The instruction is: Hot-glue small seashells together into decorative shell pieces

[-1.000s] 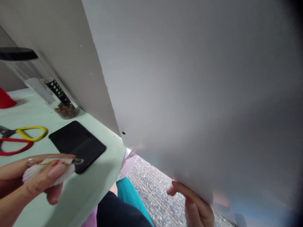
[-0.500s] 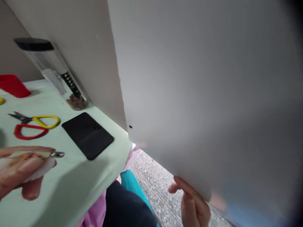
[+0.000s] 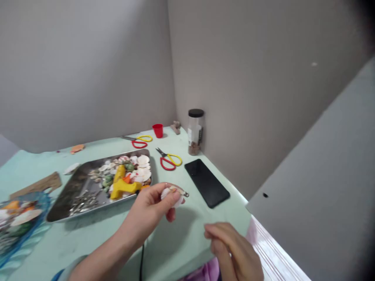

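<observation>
My left hand (image 3: 159, 203) is closed on a white seashell (image 3: 173, 197), pinched between thumb and fingers. A small metal hair clip (image 3: 185, 193) sticks out past the fingertips along the shell. Orange marks show on the shell; the hand covers much of it. Close to the table's front edge, my right hand (image 3: 234, 249) is held with its fingers curled together, and nothing shows in it. A black phone (image 3: 207, 182) lies flat beyond the hands. To the left, a metal tray (image 3: 66, 195) holds many shells, a yellow glue gun (image 3: 123, 185) and a pile of metal clips (image 3: 84, 202).
Two pairs of scissors (image 3: 169, 160), a red cup (image 3: 158, 130) and a black-lidded jar (image 3: 195, 132) stand or lie toward the back. Grey panels (image 3: 234, 78) enclose the table. A blue basket (image 3: 43, 203) of shells and a wooden piece (image 3: 38, 185) are at left.
My view has swung left from the grey panel to the table. My right hand has left the panel's lower edge and its fingers have closed. The left still grips the shell.
</observation>
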A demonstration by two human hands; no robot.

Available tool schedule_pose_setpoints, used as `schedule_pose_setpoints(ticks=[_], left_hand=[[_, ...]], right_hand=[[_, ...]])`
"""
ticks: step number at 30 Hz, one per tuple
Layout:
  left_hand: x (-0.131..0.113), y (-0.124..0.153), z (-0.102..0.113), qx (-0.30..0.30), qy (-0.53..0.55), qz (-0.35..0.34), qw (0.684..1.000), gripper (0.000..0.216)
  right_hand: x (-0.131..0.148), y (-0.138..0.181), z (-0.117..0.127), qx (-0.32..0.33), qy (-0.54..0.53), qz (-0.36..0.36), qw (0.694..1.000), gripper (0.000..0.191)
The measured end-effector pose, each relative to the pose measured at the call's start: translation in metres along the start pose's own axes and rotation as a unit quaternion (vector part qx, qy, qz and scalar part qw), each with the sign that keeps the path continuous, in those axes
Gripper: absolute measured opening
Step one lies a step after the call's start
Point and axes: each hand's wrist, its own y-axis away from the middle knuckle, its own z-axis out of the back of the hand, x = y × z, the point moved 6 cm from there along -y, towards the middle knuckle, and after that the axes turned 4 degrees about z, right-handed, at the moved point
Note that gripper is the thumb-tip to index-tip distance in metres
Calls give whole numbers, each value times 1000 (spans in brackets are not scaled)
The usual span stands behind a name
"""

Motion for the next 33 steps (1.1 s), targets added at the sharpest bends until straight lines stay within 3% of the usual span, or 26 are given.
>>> schedule_pose_setpoints(ticks=[2, 8, 13, 19, 22, 27, 33], left_hand=[[2, 4, 18, -9, 28, -10, 1000, 23], [2, 10, 68, -63, 67, -34, 995, 23], [-2, 9, 106, -96, 101, -46, 989, 25], [11, 13, 145, -108, 162, -33, 980, 24], [12, 9, 160, -111, 196, -36, 974, 25], [5, -11, 186, -165, 181, -88, 966, 26], [23, -24, 198, -206, 204, -76, 954, 27]], right_hand=[[9, -32, -26, 74, -2, 15, 997, 24], [30, -98, -101, 195, -6, 9, 981, 15], [43, -120, -148, 227, -8, 35, 973, 20], [54, -131, -197, 301, 1, 54, 952, 30], [57, -141, -220, 312, -12, 42, 949, 33], [55, -163, -250, 281, -19, 28, 959, 35], [43, -164, -268, 291, -17, 14, 956, 36]])
